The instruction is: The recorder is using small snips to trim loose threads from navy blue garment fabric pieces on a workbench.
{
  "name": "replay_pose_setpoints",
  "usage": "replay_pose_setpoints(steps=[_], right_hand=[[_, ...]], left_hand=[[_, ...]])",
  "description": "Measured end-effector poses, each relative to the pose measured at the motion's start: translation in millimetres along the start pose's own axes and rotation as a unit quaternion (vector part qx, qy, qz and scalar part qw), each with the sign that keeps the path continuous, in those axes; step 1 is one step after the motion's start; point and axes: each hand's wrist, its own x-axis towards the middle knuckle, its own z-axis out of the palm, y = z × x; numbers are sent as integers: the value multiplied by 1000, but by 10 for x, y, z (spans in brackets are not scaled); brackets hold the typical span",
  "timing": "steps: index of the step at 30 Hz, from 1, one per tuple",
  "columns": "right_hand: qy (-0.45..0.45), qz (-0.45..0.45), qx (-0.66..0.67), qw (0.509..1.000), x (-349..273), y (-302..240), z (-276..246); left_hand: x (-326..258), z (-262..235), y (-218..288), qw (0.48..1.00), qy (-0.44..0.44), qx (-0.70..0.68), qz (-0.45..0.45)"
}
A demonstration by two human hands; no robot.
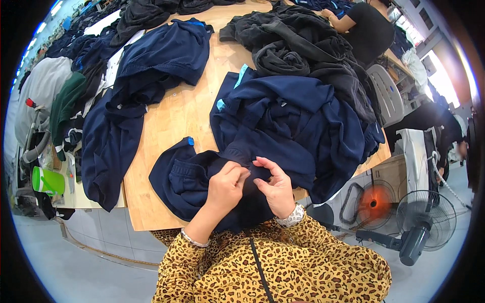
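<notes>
A pale wooden table (139,199) with visible grain fills the middle of the view, its edges bowed by the lens, and most of it lies under heaped dark cloth. At its near edge, right before the seated or standing wearer, a navy garment (177,174) with a small bright-blue tab lies crumpled beneath both hands. The left hand (227,186) is drawn together at the fingertips in a pinch; whether anything thin sits in it cannot be told. The right hand (275,188), just beside it, has thumb and forefinger curved with a gap between them. Beyond the hands rises a navy pile (298,113) showing light-blue edges, with a charcoal heap (303,43) behind it. To the left, more navy clothing (161,55) stretches over the tabletop, and a long dark piece (111,151) droops toward the front. Farther left are a green cloth (68,103), a white cloth (43,91) and a lime-green pail (48,181). On the right stand a grey chair (386,93), a grey fan (424,219) and another fan with an orange glow (375,202), over a pale floor (101,262). A co-worker in black (371,30) is near the far right corner.
</notes>
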Motion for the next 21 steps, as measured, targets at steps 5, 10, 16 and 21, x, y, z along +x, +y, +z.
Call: replay_pose_setpoints(steps=[5,10,16,21], right_hand=[[3,8,68,998,16,63,15],[-13,73,144,987,29,60,-29],[8,132,204,970,43,-24,-28],[20,167,246,955,72,-40,-41]], left_hand=[[-30,74,-42,998,14,56,23],[-32,-2,-149,900,-35,-309,-305],[55,-162,-64,876,-36,-328,-350],[3,-170,-11,922,-140,-265,-246]])
